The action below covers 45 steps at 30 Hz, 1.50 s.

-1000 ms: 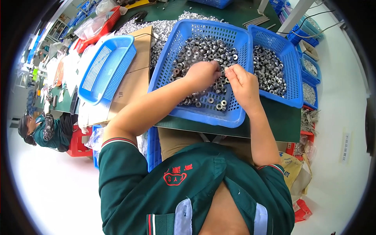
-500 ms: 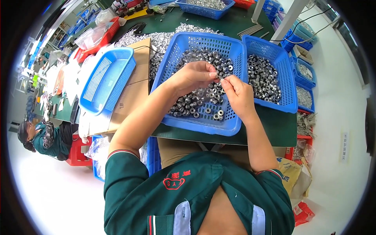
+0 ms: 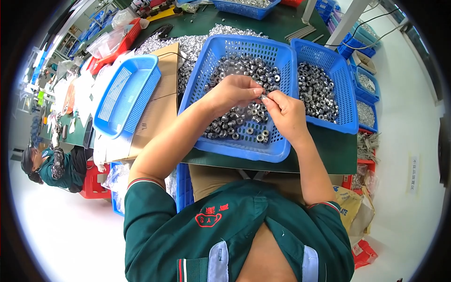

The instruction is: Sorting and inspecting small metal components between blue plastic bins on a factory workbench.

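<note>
Left hand (image 3: 232, 94) has closed in on right hand (image 3: 286, 113) since a second ago; both pinch a small piece (image 3: 263, 97), mostly hidden, shape unclear, over blue basket (image 3: 242, 152) at twelve o'clock

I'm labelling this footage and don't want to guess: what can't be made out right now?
In the head view:
- Small piece between the left hand and right hand: too small, mostly covered by fingertips.
- Floor of the middle blue basket: largely hidden under metal parts.
- Far blue basket: cut off by the top edge.
- What the seated co-worker handles: too small to tell.
</note>
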Each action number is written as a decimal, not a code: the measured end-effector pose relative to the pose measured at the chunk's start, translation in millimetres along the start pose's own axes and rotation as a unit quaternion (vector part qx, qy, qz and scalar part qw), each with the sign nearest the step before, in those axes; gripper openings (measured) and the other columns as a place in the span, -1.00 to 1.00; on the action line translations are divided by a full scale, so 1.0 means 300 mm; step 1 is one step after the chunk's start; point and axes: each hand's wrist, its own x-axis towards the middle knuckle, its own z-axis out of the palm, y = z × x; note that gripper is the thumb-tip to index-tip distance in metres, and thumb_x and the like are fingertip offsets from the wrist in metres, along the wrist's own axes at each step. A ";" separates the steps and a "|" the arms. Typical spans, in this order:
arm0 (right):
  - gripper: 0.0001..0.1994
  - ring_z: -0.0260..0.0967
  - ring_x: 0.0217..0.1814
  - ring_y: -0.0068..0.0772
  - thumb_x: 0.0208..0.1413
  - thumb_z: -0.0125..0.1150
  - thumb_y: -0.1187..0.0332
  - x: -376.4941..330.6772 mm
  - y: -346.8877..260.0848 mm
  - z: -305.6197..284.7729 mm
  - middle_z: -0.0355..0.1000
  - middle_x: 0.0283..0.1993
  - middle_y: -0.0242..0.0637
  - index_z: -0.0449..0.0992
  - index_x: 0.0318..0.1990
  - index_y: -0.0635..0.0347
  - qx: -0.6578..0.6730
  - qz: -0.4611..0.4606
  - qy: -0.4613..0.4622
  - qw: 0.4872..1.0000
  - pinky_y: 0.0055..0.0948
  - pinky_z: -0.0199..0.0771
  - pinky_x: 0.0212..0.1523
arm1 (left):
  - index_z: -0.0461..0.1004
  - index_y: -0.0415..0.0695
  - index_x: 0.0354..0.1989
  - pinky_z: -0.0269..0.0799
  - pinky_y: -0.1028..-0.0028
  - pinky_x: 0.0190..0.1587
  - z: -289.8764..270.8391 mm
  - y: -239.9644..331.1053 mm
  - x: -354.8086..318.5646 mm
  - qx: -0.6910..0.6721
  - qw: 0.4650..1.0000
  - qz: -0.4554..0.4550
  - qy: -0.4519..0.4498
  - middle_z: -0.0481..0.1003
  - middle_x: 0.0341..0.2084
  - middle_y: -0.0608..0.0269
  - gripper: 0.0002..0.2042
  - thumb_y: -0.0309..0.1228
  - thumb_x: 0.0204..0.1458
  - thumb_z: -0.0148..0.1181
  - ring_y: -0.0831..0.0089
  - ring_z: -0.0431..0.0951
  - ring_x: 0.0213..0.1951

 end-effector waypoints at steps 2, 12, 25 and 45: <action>-0.84 0.37 -0.58 -0.09 0.08 0.20 0.31 0.000 -0.003 -0.002 0.39 -0.60 -0.18 0.45 -0.45 0.17 -0.020 -0.019 -0.001 1.000 -0.25 0.30 -0.55 | 0.50 -0.23 -0.25 0.19 0.65 -0.46 -0.003 -0.005 0.001 0.006 1.000 -0.009 -0.002 0.50 -0.49 0.29 -0.83 -0.38 0.10 0.21 0.65 0.31 -0.54; -0.86 0.40 -0.60 -0.26 0.10 0.20 0.33 0.000 -0.004 0.001 0.40 -0.61 -0.18 0.48 -0.38 0.19 0.031 0.041 0.041 0.998 -0.36 0.33 -0.55 | 0.42 -0.24 -0.33 0.14 0.65 -0.67 -0.006 0.023 0.017 -0.139 0.980 -0.139 0.037 0.50 -0.45 0.10 -0.82 -0.37 0.14 -0.02 0.56 0.30 -0.62; -0.83 0.44 -0.51 -0.15 0.10 0.20 0.27 -0.003 0.014 0.009 0.47 -0.49 -0.17 0.49 -0.35 0.19 0.035 0.019 0.036 0.999 -0.32 0.37 -0.48 | 0.49 -0.05 -0.24 0.43 0.17 -0.32 0.067 -0.113 -0.026 0.675 0.718 0.030 -0.164 0.54 -0.49 0.11 -0.72 -0.34 -0.18 0.30 0.10 0.57 -0.36; -0.84 0.45 -0.51 -0.11 0.10 0.19 0.29 -0.007 0.011 0.003 0.46 -0.51 -0.14 0.47 -0.35 0.20 0.028 0.013 0.023 0.999 -0.28 0.36 -0.50 | 0.37 -0.15 -0.29 0.06 0.64 -0.58 -0.004 0.007 0.008 -0.233 0.971 -0.053 -0.028 0.43 -0.49 0.23 -0.96 -0.51 0.11 0.02 0.63 0.16 -0.61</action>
